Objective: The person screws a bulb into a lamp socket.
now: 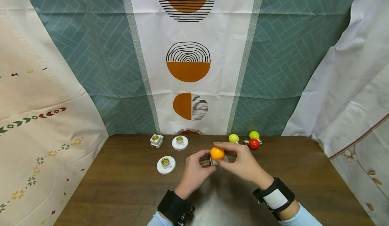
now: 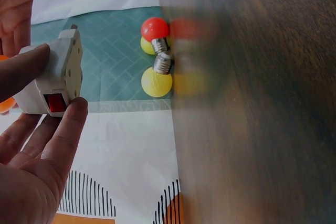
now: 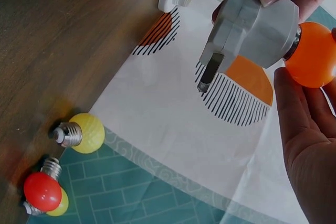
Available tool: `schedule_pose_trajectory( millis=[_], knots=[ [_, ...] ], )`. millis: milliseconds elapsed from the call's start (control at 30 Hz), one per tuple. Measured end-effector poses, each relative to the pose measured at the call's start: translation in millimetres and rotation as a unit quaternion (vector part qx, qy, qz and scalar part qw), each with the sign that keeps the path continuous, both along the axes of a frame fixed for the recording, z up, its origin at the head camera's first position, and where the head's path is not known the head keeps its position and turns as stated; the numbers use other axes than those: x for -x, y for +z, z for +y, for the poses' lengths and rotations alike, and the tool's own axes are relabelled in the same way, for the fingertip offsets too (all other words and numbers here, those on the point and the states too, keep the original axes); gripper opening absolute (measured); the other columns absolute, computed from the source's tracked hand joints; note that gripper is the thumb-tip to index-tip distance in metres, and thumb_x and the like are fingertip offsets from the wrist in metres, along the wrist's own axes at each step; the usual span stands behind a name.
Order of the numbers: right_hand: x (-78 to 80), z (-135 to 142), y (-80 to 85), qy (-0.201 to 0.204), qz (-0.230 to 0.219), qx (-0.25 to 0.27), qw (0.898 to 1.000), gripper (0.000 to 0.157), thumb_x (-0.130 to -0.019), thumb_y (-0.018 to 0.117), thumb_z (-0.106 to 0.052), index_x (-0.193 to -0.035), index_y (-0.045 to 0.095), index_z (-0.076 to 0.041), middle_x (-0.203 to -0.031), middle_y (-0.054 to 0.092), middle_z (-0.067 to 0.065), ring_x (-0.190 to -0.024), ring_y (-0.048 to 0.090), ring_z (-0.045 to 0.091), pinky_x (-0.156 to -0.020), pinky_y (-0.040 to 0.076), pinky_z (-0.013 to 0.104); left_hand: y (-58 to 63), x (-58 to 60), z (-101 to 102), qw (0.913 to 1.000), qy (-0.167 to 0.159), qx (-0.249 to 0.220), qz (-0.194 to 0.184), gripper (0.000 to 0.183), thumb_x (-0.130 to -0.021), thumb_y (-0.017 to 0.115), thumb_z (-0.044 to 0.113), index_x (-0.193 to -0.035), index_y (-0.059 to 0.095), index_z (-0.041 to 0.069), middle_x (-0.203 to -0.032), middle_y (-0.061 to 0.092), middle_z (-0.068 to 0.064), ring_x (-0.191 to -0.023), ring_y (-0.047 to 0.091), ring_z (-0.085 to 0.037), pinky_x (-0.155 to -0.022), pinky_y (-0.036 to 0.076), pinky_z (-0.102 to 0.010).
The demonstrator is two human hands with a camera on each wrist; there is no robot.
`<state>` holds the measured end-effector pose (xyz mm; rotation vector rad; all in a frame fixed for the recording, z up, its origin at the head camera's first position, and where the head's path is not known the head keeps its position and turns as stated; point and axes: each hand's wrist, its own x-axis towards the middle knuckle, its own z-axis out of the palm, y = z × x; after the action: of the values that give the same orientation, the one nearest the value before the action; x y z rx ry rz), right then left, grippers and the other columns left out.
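My left hand [image 1: 196, 172] grips a white plug-in lamp socket [image 3: 265, 27] by its sides, above the table. A red rocker switch [image 2: 55, 103] shows on the socket in the left wrist view, and a flat metal prong [image 3: 211, 71] sticks out of it in the right wrist view. An orange light bulb [image 3: 312, 56] sits at the socket's mouth, a sliver of its metal base visible between them. The fingers and thumb of my right hand [image 1: 244, 161] hold this bulb's round glass.
Two round white lamp holders [image 1: 166, 165] and a squarish white socket [image 1: 156, 140] stand left of the hands. At the back right lie a red bulb [image 1: 254, 144] and two yellow-green bulbs [image 1: 233, 138]. A patterned cloth [image 1: 188, 33] hangs behind the brown table [image 1: 127, 178].
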<state>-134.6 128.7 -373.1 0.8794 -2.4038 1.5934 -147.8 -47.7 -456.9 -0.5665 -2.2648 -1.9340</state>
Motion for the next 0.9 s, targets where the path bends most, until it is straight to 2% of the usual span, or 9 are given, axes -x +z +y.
schedule_pose_trajectory(
  millis=[67,167,300,500,733,900],
  knots=[
    [-0.6,0,0.5,0.0,0.0,-0.001,1.0,0.044,-0.074,0.072,0.001,-0.116,0.062,-0.003,-0.116,0.06,0.002,-0.104,0.057,0.02,-0.084,0.046,0.038,-1.1,-0.3,0,1.0,0.0,0.001,0.0,0.043,-0.072,0.079,0.019,-0.112,0.062,0.017,-0.104,0.063,0.004,-0.093,0.061,-0.012,-0.075,0.049,-0.029],
    [3.9,2,-7.7,-0.008,0.0,-0.001,1.0,0.044,-0.074,0.074,-0.003,-0.116,0.063,-0.006,-0.115,0.061,-0.001,-0.103,0.057,0.017,-0.083,0.047,0.035,-1.7,-0.8,0,1.0,0.0,0.003,0.0,0.043,-0.072,0.079,0.022,-0.112,0.063,0.018,-0.104,0.063,0.004,-0.093,0.061,-0.012,-0.075,0.049,-0.029],
    [12.1,5,-22.2,-0.03,0.005,0.0,1.0,0.043,-0.074,0.078,-0.013,-0.114,0.064,-0.017,-0.111,0.062,-0.008,-0.099,0.058,0.011,-0.08,0.048,0.033,-1.6,-1.7,0,1.0,-0.001,0.004,0.001,0.043,-0.073,0.079,0.023,-0.113,0.062,0.018,-0.105,0.062,0.004,-0.094,0.061,-0.012,-0.075,0.049,-0.028],
    [15.3,6,-28.1,-0.047,0.013,0.007,0.999,0.041,-0.072,0.08,-0.023,-0.11,0.066,-0.024,-0.105,0.063,-0.009,-0.093,0.061,0.011,-0.075,0.05,0.038,-0.5,-0.6,1,1.0,0.0,0.005,0.003,0.042,-0.073,0.078,0.017,-0.112,0.063,0.018,-0.106,0.062,0.005,-0.094,0.061,-0.012,-0.075,0.049,-0.03],
    [15.5,7,-24.6,-0.012,0.014,-0.002,1.0,0.049,-0.073,0.079,-0.02,-0.119,0.062,-0.015,-0.121,0.057,-0.005,-0.106,0.056,0.013,-0.083,0.046,0.033,-0.7,-1.2,1,1.0,-0.002,0.004,0.005,0.043,-0.073,0.078,0.02,-0.113,0.062,0.017,-0.105,0.062,0.004,-0.094,0.061,-0.012,-0.075,0.049,-0.031],
    [5.4,3,-6.1,0.014,0.009,-0.003,1.0,0.049,-0.074,0.075,-0.005,-0.12,0.059,-0.004,-0.122,0.057,0.003,-0.108,0.055,0.021,-0.085,0.045,0.036,-1.4,-0.4,2,1.0,-0.002,0.001,0.006,0.043,-0.074,0.078,0.021,-0.113,0.062,0.017,-0.104,0.063,0.003,-0.093,0.062,-0.013,-0.075,0.049,-0.031]
  ],
)
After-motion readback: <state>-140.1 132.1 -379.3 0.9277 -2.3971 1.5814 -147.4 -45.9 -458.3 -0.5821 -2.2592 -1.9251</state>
